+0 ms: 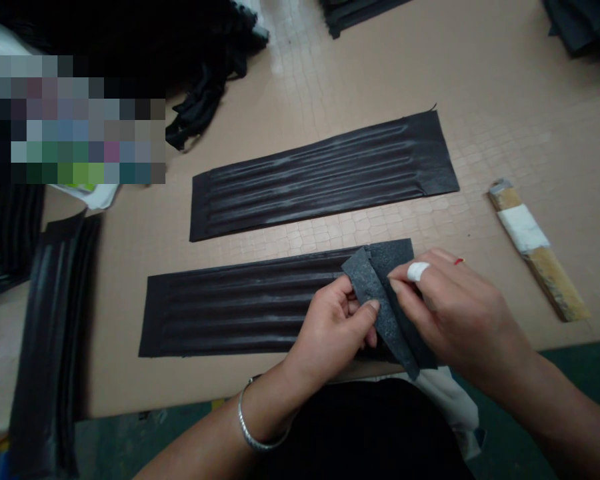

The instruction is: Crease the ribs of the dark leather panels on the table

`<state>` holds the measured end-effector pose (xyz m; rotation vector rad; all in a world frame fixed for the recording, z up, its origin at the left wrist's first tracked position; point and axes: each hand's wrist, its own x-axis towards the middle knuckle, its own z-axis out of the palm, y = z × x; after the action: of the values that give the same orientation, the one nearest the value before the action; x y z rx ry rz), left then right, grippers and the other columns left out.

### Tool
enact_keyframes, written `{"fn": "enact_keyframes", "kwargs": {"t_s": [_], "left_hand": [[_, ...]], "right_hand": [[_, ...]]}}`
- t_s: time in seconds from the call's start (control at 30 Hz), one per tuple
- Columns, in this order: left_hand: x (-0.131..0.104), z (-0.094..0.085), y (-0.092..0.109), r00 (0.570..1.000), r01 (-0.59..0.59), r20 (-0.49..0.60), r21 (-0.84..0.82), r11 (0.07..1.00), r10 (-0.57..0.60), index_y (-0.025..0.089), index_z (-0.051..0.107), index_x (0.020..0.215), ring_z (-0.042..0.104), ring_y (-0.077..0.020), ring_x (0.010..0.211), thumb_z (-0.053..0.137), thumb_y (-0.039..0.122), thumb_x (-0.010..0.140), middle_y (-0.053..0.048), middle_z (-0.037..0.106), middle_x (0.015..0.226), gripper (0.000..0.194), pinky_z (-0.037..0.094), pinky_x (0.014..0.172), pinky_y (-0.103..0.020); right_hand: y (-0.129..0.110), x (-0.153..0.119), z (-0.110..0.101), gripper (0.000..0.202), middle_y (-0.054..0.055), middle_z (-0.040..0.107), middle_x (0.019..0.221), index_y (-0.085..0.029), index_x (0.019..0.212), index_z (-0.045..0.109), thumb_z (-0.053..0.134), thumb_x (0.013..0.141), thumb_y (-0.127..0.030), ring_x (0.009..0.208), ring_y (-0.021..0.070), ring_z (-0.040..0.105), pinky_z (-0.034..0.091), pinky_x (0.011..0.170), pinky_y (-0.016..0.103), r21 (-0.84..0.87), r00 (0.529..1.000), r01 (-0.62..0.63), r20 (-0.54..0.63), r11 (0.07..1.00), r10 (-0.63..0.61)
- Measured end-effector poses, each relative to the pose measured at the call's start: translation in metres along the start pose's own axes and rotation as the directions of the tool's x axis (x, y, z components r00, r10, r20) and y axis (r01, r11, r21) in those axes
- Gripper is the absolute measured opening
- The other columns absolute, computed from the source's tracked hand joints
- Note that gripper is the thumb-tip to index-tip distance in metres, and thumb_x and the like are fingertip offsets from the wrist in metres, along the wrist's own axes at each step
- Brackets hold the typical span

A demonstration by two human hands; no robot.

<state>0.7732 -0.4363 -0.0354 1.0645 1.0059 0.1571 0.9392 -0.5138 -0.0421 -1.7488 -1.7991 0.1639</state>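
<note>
Grey strip (387, 323) pinched over the ribbed panel (230, 303)!

And here, at lower centre, the ribbed panel is seen lying flat on the desk (500, 107), its right end covered by grey material. Above that end the grey strip is held at a slant; whether it is joined to the panel cannot be told. It is gripped by the left hand (333, 327), thumb pressed on top and fingers curled beneath, a silvery bracelet (247, 423) worn at the wrist. Just to the right, the right hand (460, 307) is poised with thumb and forefinger drawn together at the grey material; whether anything thin is pinched there cannot be told. White tape (418, 271) is wrapped round one finger.

Beyond, at centre, a second ribbed panel (320, 177) is laid out flat, well apart from both hands. Over at right, a yellowish bar (555, 280) banded in white is set down diagonally. At lower left, a stack of ribbed panels (50, 320) is spotted, and more dark material (180, 40) is heaped at upper left.
</note>
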Motion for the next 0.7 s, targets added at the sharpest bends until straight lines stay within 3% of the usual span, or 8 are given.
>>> {"fn": "enact_keyframes", "kwargs": {"t_s": [0.37, 0.7], "left_hand": [[-0.002, 0.007, 0.002, 0.995, -0.099, 0.002, 0.064, 0.993, 0.099, 0.016, 0.06, 0.094, 0.048, -0.0069, 0.047, 0.061, 0.02, 0.086, 0.006, 0.055, 0.06, 0.009, 0.039, 0.047, -0.018], [0.0, 0.0, -0.001, 0.98, -0.198, 0.042, 0.366, 0.91, 0.196, 0.018, 0.059, 0.083, 0.05, -0.0105, 0.06, 0.057, 0.019, 0.086, 0.002, 0.054, 0.068, 0.004, 0.038, 0.054, -0.021]], "right_hand": [[-0.006, -0.002, 0.006, 0.02, 0.006, 0.061, 0.08, -0.016, 0.083, 0.062, 0.052, 0.098, -0.008, 0.08, 0.0222, 0.055, 0.044, 0.075, 0.036, 0.032, 0.997, 0.045, 0.067, 0.998, -0.047], [-0.001, 0.011, -0.004, 0.022, 0.005, 0.054, 0.076, -0.019, 0.076, 0.056, 0.05, 0.09, -0.004, 0.074, 0.0221, 0.045, 0.038, 0.07, 0.035, -0.05, 0.936, 0.243, 0.275, 0.969, -0.221]]}}
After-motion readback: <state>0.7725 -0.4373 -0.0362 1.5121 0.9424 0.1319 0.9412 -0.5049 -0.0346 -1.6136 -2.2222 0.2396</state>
